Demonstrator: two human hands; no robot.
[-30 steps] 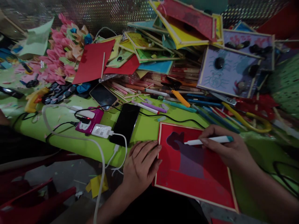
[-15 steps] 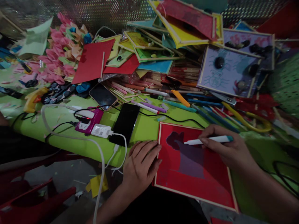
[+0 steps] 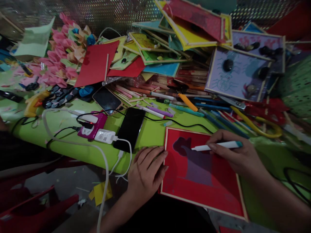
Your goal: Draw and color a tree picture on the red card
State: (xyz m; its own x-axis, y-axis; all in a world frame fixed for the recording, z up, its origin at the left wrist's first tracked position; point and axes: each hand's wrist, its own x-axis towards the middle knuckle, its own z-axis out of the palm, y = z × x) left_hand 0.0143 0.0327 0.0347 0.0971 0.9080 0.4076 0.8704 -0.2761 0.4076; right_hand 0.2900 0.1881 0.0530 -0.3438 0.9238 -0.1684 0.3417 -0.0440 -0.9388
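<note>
My right hand (image 3: 233, 152) grips a white marker (image 3: 218, 146) with a teal end, its tip down at the picture on a red board (image 3: 223, 191). The board has thin pale wooden strips along its edges and overhangs the table's near side. A dark purple shape (image 3: 199, 168) with a rounded dark patch at its top left fills its middle. My left hand (image 3: 148, 168) lies with fingers stretched out, fingertips touching the board's left edge. Just left of that hand is a black phone (image 3: 130, 129) on the green table (image 3: 155, 139).
A magenta power adapter (image 3: 92, 126) with plugs and a white cable (image 3: 105, 161) sits left. Loose markers (image 3: 155, 111), scissors with yellow handles (image 3: 257, 124) and a second phone (image 3: 108, 99) lie behind the board. Framed pictures (image 3: 239, 72) and pink paper flowers (image 3: 60, 48) pile up at the back.
</note>
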